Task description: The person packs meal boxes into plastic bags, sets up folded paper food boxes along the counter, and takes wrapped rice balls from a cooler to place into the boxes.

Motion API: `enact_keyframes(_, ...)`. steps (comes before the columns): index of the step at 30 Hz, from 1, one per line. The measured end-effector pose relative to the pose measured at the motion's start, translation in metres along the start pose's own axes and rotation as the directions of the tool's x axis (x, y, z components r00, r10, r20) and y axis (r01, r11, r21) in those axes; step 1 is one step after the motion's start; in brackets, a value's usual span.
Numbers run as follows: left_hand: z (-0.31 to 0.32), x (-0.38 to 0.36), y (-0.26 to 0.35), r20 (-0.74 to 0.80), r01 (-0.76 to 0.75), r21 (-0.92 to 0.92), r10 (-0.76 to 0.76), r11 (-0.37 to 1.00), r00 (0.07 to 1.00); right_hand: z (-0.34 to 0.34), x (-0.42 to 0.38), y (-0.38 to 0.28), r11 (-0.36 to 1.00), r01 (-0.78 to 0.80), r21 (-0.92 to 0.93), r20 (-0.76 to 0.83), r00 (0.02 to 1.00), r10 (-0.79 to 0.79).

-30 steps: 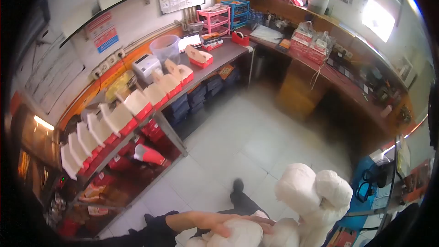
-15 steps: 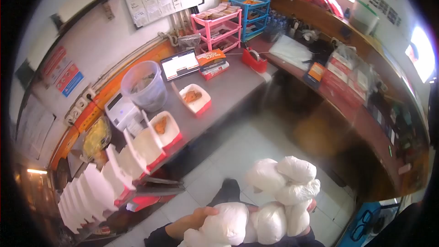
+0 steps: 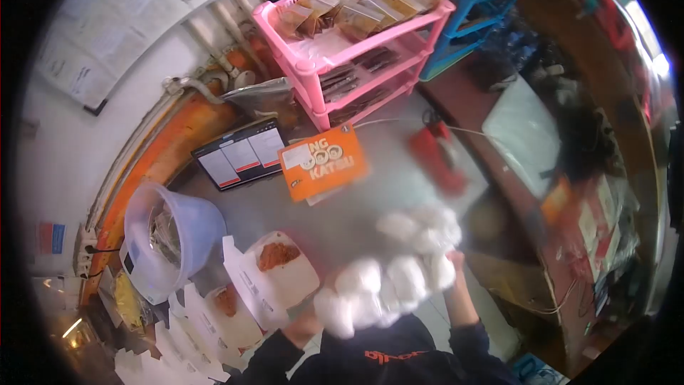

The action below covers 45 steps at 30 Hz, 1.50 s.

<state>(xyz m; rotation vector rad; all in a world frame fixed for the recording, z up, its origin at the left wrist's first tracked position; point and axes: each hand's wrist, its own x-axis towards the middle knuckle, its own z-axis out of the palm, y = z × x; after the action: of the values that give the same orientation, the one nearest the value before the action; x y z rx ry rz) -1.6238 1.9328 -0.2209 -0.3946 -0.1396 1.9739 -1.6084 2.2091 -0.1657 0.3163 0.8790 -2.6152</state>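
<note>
Several round white wrapped bundles are bunched between my two hands, over the front edge of the counter; what is inside them does not show. My left hand grips the bundles on the left side, its fingers mostly hidden behind them. On the right, my right hand is closed around the outer bundles. Just left of the bundles stands an open white box with a piece of fried food inside. Another open box beside it holds a second fried piece.
An orange box lies beside a tablet on the grey counter. Behind them rises a pink rack of packets, next to a blue rack. A plastic bucket stands left; a red tape dispenser sits right.
I have moved forward to the counter, so the racks and tablet appear larger. The white bundles have come along in both hands, from over the floor to the counter's edge.
</note>
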Motion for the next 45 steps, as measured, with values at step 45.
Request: enact_keyframes(45,0.076,-0.061,-0.036,-0.046,0.473,0.864,0.964,0.17,-0.261,0.065,0.113,-0.012,0.222,0.428,-0.876,0.471,0.858,0.206)
